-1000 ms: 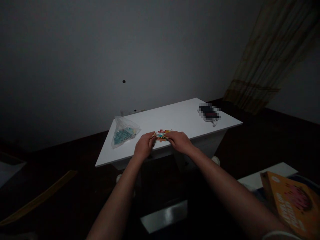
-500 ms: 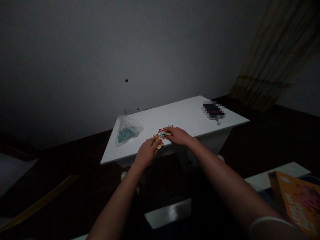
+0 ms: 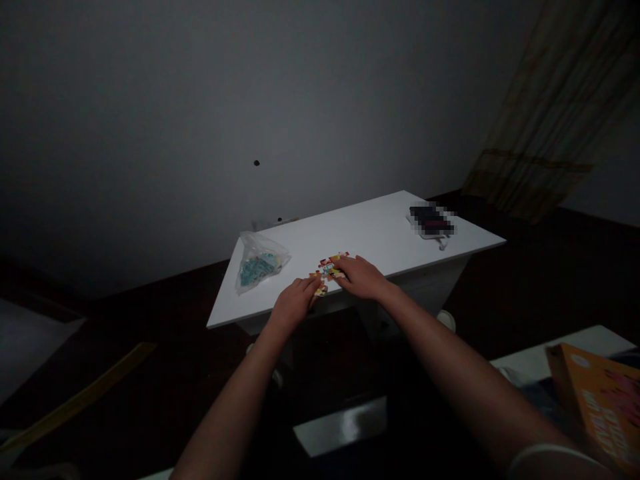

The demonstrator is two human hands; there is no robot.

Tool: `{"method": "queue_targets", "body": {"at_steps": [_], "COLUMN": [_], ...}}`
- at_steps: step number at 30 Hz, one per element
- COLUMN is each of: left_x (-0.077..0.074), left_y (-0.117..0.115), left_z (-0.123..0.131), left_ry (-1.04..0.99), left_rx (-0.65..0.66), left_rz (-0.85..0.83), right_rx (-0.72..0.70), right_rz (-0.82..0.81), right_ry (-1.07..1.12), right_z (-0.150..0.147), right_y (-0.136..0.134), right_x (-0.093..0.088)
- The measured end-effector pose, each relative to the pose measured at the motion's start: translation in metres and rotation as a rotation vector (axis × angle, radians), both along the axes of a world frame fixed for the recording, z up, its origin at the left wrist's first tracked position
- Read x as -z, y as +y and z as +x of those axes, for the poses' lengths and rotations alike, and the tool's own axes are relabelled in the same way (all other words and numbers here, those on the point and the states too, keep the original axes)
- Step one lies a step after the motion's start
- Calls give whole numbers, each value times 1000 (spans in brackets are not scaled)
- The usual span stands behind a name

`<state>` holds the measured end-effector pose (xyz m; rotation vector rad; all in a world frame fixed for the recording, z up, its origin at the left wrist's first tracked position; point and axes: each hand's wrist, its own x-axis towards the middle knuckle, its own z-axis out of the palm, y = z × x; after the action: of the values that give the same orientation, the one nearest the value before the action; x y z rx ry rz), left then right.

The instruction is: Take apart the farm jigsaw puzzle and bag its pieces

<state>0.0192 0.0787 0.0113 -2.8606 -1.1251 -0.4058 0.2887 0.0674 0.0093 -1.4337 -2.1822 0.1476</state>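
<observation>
Several colourful jigsaw puzzle pieces [image 3: 327, 268] lie grouped together near the front edge of the white table [image 3: 370, 227]. My left hand [image 3: 294, 301] is at the near left side of the group, its fingers curled over yellow and orange pieces [image 3: 321, 291] at the edge. Over the right side of the group is my right hand [image 3: 364, 277]. Its fingers are stretched out with the thumb apart, resting on or just above the pieces. What lies beneath the fingertips is partly hidden.
A clear plastic bag [image 3: 261, 263] with teal pieces in it stands on the table's left. At its right lies a dark, pixelated object [image 3: 431, 220]. An orange box [image 3: 595, 400] sits at lower right. A curtain [image 3: 535, 133] hangs at the back right.
My right thumb has shifted towards me and off the middle of the puzzle, so more pieces show. My left hand stays nearly in place. The view has turned slightly.
</observation>
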Motion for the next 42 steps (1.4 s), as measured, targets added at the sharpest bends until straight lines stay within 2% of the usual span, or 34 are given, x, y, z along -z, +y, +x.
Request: {"method": "queue_targets", "body": {"at_steps": [5, 8, 14, 18, 24, 30, 34, 36, 39, 42], "left_x": [-7, -3, 8, 5, 4, 14, 14, 12, 9, 8], "left_y": [11, 19, 18, 10, 5, 3, 10, 16, 23, 23], "left_z": [-5, -5, 0, -3, -7, -10, -14, -12, 2, 28], "left_ry": [-247, -367, -202, -179, -91, -115, -275, -384, -502, -484], "left_rx": [-115, -135, 10, 66, 110, 30, -23, -61, -139, -129], "left_rz": [-178, -177, -118, -69, -29, -43, -90, -85, -42, -28], "right_rx": [-13, -4, -46, -115, -111, -97, -79, -20, 146, 253], "right_rz": [7, 17, 120, 201, 266, 262, 209, 152, 106, 139], "right_ry": [-4, -32, -115, -158, -107, 29, 171, 303, 546, 650], "right_z": [1, 0, 3, 14, 22, 18, 14, 13, 14, 17], "right_y": [1, 1, -11, -21, -21, -20, -19, -17, -10, -2], "right_x": [-1, -1, 5, 15, 39, 41, 36, 32, 26, 21]}}
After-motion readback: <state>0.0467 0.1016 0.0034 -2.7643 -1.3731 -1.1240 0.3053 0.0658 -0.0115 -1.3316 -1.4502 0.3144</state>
